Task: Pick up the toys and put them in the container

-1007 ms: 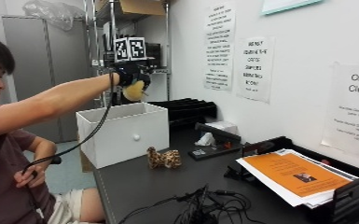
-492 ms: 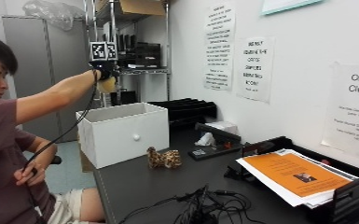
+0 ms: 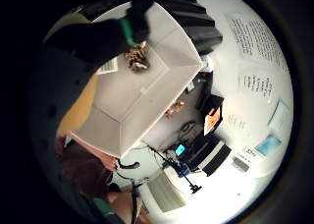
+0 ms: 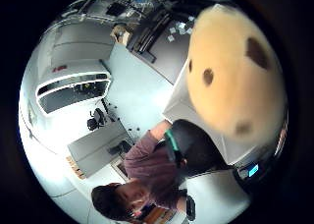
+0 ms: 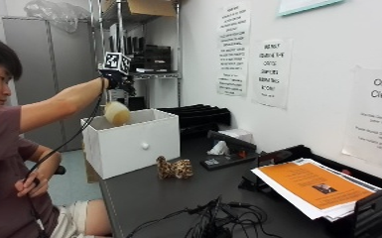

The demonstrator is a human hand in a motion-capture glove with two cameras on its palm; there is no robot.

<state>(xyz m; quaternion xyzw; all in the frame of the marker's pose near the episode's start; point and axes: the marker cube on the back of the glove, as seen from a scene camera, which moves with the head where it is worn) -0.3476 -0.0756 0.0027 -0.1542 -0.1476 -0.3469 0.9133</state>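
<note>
In the outside view my gloved right hand [image 5: 116,79] is raised above the open white box [image 5: 138,144] at the table's left end. A cream plush toy with brown spots [image 5: 118,113] hangs in the air just under the hand, apart from it, over the box's rim. That toy [image 4: 235,71] fills much of the thumb side palm view. A brown spotted toy [image 3: 137,58] lies on the floor of the box [image 3: 171,42]. Another spotted toy [image 5: 174,168] lies on the dark table in front of the box; it also shows as the small toy [image 3: 174,108] beside the box.
Black stacked trays [image 5: 197,116] stand behind the box. A black paper tray with an orange sheet [image 5: 309,186] sits at the right. Tangled cables [image 5: 210,218] lie at the table's front edge. The person's bare left hand [image 5: 32,184] holds a cable.
The hand swung left and ended over the box. The cream toy, gripped earlier, is now below the hand and apart from it.
</note>
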